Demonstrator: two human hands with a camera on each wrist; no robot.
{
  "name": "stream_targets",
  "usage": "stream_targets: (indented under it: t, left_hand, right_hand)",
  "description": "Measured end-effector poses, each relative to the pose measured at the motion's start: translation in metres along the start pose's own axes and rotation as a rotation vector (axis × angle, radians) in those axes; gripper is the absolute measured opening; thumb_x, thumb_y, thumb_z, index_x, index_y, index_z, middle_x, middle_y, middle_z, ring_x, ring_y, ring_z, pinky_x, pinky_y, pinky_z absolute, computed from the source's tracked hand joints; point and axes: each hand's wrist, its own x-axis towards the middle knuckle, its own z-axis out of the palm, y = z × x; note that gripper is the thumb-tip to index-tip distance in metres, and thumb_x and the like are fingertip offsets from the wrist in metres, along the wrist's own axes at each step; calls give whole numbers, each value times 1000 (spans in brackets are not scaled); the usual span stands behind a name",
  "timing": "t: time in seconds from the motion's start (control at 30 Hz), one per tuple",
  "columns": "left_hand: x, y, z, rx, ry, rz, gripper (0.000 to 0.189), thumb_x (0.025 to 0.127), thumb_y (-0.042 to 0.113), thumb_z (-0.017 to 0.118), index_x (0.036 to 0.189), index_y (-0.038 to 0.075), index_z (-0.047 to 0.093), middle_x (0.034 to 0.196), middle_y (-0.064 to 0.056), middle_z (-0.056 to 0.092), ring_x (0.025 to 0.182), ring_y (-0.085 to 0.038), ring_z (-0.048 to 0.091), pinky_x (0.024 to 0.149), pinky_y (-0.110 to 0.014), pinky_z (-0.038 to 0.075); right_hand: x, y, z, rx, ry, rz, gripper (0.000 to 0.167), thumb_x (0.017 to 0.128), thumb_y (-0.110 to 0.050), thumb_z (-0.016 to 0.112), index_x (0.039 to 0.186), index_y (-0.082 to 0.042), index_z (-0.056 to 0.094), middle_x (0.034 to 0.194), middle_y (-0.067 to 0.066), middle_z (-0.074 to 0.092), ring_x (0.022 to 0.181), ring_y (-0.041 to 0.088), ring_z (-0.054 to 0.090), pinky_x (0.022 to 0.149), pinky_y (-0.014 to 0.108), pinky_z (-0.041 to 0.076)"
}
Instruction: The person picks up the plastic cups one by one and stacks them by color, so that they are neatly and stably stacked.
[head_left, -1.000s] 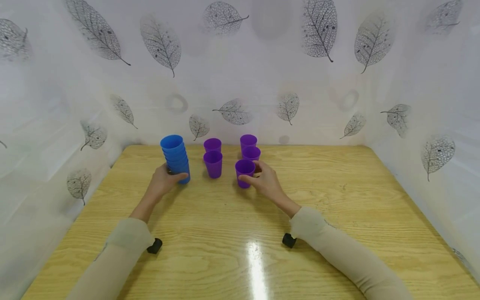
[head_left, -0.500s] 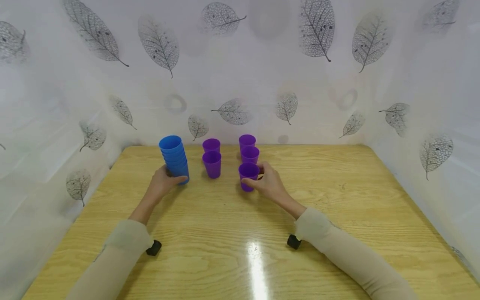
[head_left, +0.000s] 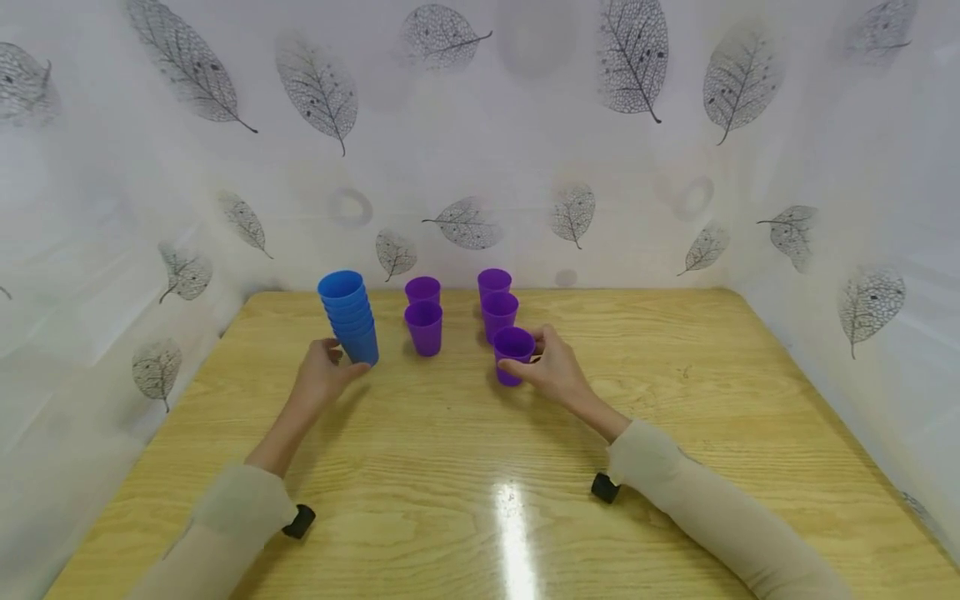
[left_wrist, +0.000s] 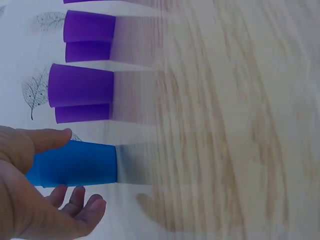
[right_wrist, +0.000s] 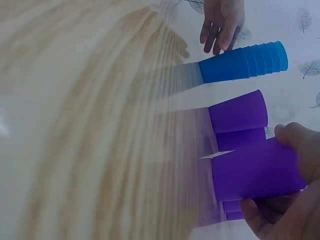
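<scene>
A stack of several nested blue cups (head_left: pixel 356 332) stands upright on the wooden table toward the left. My left hand (head_left: pixel 318 377) is beside its lower part; in the left wrist view the thumb and fingers are spread to either side of the blue cups (left_wrist: pixel 82 162). Farther right, my right hand (head_left: pixel 561 373) holds a purple cup (right_wrist: pixel 255 170) upright between thumb and fingers. Just behind that cup are two more purple cups, the nearer one (head_left: pixel 500 317) partly covering the farther one (head_left: pixel 494 279). Between the blue stack and these, another purple cup (head_left: pixel 427 335) stands before a partly hidden one (head_left: pixel 423 288).
The light wooden table (head_left: pixel 420 467) ends at the back against a pale curtain (head_left: pixel 517 142) with a leaf print, which also hangs at both sides. Small black devices sit at the left cuff (head_left: pixel 299 522) and right cuff (head_left: pixel 606 488).
My right hand has drawn the front purple cup right and slightly nearer, apart from the two behind. My left hand has loosened its grip on the blue stack and eased back a little.
</scene>
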Motion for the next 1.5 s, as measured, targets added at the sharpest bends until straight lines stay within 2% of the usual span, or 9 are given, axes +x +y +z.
stream_targets:
  t: [0.1, 0.17, 0.4, 0.57, 0.7, 0.8, 0.97, 1.2, 1.5]
  left_hand:
    - [-8, 4, 0, -13, 51, -27, 78, 96, 17, 72, 146, -22, 26, 143, -43, 38, 133, -53, 41, 110, -63, 41]
    - [-12, 6, 0, -22, 60, -36, 77, 96, 17, 72, 144, -24, 28, 141, -43, 39, 131, -52, 43, 109, -63, 42]
    - [-26, 16, 3, 68, -43, -29, 71, 99, 27, 67, 143, -20, 35, 134, -38, 49, 121, -48, 53, 101, -58, 49]
    - [-30, 21, 12, 78, -87, 29, 62, 102, 28, 64, 141, -15, 45, 135, -37, 55, 121, -47, 58, 98, -53, 54]
    - [-29, 28, 22, 28, -80, 94, 55, 102, 21, 64, 139, -17, 49, 132, -35, 59, 121, -46, 60, 97, -50, 56]
    - [-27, 33, 30, -24, -70, 117, 57, 102, 18, 64, 143, -17, 45, 137, -34, 57, 127, -45, 57, 103, -50, 52]
    - [-23, 40, 41, -81, -80, 94, 70, 102, 21, 62, 154, -13, 29, 154, -32, 41, 139, -45, 46, 112, -53, 44]
    - [-12, 47, 55, -51, -72, 65, 85, 102, 31, 62, 160, -8, 13, 164, -29, 24, 147, -46, 34, 119, -55, 34]
    - [3, 47, 67, -93, 30, 124, 87, 101, 28, 65, 160, -9, 13, 163, -31, 25, 148, -47, 30, 120, -56, 31]
  right_hand:
    - [-3, 2, -4, 9, -1, -6, 51, 83, -20, 88, 115, -1, 52, 113, 19, 70, 98, 31, 69, 85, 41, 59]
    - [-4, 4, -7, 12, 1, -15, 50, 84, -19, 87, 114, -1, 52, 113, 19, 71, 98, 31, 69, 85, 42, 59]
    - [-9, 11, -17, -13, 24, -44, 50, 84, -18, 88, 114, 0, 52, 109, 18, 72, 95, 30, 69, 81, 38, 58]
    - [-11, 15, -24, -15, 26, -55, 53, 84, -17, 87, 121, 1, 55, 111, 19, 73, 94, 30, 70, 79, 37, 57]
    - [-12, 21, -30, -23, 23, -55, 54, 85, -17, 87, 127, 1, 58, 112, 18, 73, 95, 29, 70, 80, 36, 57]
    - [-13, 25, -35, -26, 23, -66, 55, 85, -19, 87, 130, 1, 60, 113, 17, 73, 97, 28, 70, 84, 36, 58]
    - [-14, 31, -44, -54, 25, -81, 57, 87, -20, 86, 134, 1, 61, 113, 17, 73, 97, 29, 70, 84, 38, 58]
    - [-18, 37, -61, -93, 49, -37, 57, 89, -22, 84, 134, 3, 61, 112, 19, 73, 98, 31, 69, 82, 36, 57]
    - [-20, 45, -77, -132, 71, -3, 59, 89, -27, 83, 134, 4, 61, 112, 20, 73, 99, 31, 70, 83, 32, 57]
